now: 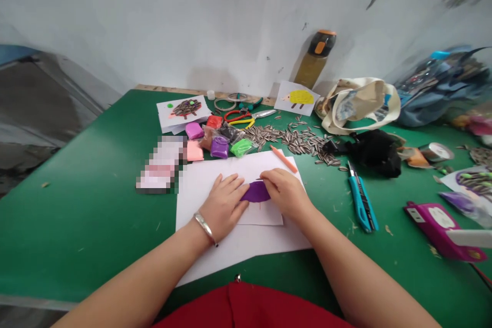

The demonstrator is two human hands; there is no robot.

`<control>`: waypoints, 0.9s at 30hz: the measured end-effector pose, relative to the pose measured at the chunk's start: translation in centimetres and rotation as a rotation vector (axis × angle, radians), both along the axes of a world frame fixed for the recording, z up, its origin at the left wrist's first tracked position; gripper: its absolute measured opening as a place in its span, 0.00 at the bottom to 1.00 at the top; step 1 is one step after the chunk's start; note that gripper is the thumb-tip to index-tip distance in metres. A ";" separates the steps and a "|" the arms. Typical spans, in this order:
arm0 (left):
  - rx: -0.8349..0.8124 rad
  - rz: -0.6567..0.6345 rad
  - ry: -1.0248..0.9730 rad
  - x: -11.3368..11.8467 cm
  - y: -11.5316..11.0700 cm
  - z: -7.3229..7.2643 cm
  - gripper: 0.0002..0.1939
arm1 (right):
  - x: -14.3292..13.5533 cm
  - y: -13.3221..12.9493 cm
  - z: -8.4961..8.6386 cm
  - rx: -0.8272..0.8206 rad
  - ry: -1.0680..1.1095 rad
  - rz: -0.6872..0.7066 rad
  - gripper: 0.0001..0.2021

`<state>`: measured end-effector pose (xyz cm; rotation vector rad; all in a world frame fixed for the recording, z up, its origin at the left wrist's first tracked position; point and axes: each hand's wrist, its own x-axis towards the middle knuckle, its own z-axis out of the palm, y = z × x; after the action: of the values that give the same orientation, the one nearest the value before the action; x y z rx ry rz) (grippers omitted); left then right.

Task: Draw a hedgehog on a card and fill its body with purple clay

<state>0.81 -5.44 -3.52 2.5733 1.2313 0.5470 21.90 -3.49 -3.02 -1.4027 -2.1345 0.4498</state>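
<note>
A flat purple oval of modelling clay lies on a small sheet of white paper, which rests on a larger white sheet. My left hand lies flat on the paper, fingers spread, its thumb and index finger at the clay's left end. At the clay's upper right edge, my right hand pinches a small dark sliver that looks like a sunflower seed. Just beyond the right hand is an orange pencil-like stick. Faint lines show on the paper below the clay.
Behind the papers lie sunflower seeds, clay packs, pliers and a seed-covered hedgehog picture. A blurred-out phone-like object is left. To the right are a teal cutter knife, black bundle and magenta device.
</note>
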 end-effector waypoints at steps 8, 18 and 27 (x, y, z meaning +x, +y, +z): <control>0.000 0.005 -0.024 -0.1 0.1 0.0 0.15 | -0.5 0.1 -0.3 0.036 -0.110 0.030 0.12; -0.028 0.006 -0.089 -0.4 0.3 0.0 0.16 | -0.9 -0.9 0.4 0.055 -0.001 0.022 0.11; 0.070 -0.013 -0.219 -1.6 1.4 -0.5 0.14 | -1.5 -2.2 1.3 -0.025 0.020 0.131 0.08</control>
<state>-0.75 -4.08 -4.07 2.4940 1.1398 0.8578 20.39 -5.71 -1.68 -1.2707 -2.2203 0.5393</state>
